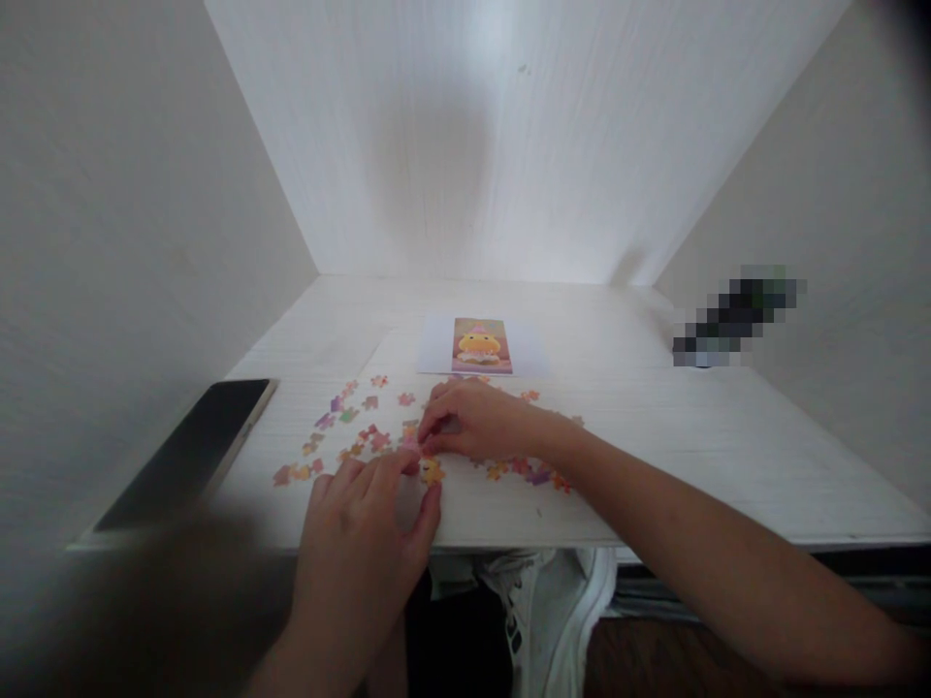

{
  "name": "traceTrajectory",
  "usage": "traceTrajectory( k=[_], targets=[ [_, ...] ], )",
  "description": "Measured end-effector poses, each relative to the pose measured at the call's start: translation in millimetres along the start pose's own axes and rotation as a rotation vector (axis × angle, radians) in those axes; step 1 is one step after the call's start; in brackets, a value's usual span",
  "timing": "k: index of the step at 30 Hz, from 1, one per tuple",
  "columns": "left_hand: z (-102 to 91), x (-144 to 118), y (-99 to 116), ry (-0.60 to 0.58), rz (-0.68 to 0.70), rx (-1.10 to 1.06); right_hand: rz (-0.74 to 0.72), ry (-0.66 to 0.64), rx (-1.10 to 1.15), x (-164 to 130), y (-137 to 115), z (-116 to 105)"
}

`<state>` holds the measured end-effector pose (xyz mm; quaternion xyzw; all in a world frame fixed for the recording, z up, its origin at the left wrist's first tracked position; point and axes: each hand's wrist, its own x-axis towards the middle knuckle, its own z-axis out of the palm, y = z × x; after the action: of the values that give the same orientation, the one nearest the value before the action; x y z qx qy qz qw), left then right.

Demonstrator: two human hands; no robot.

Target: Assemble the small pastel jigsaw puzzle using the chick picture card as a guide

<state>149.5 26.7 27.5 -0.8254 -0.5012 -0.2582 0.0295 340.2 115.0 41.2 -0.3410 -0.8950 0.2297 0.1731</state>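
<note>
Both of my hands meet over a scatter of jigsaw puzzle pieces on the white table. My left hand (364, 509) curves around a yellow puzzle piece (432, 472), its thumb at the lower edge and its index finger at the upper left. My right hand (472, 417) reaches in from the right, thumb and index finger pinched at a small pink puzzle piece (409, 448) just above the yellow one. The fingers partly cover both pieces. More loose pieces, such as a red one (379, 442) and a green one (350, 415), lie to the left.
Behind the pieces, a picture card (482, 346) shows a yellow figure with a pink hat. A dark-screened phone or tablet (185, 451) lies at the left edge. At the right is a blurred-out dark object (734, 315). White panels (472, 145) enclose the table (655, 465).
</note>
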Motion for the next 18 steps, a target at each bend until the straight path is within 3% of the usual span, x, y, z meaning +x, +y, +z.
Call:
traceTrajectory(
  k=[9, 18],
  targets=[
    [0.0, -0.4, -5.6, -0.106, -0.065, -0.114, -0.004, 0.011, -0.002, -0.8, 0.2, -0.4],
    [1.6, -1.2, -4.0, 0.003, -0.009, -0.191, -0.001, 0.001, -0.013, -0.9, -2.5, -2.2]
  ],
)
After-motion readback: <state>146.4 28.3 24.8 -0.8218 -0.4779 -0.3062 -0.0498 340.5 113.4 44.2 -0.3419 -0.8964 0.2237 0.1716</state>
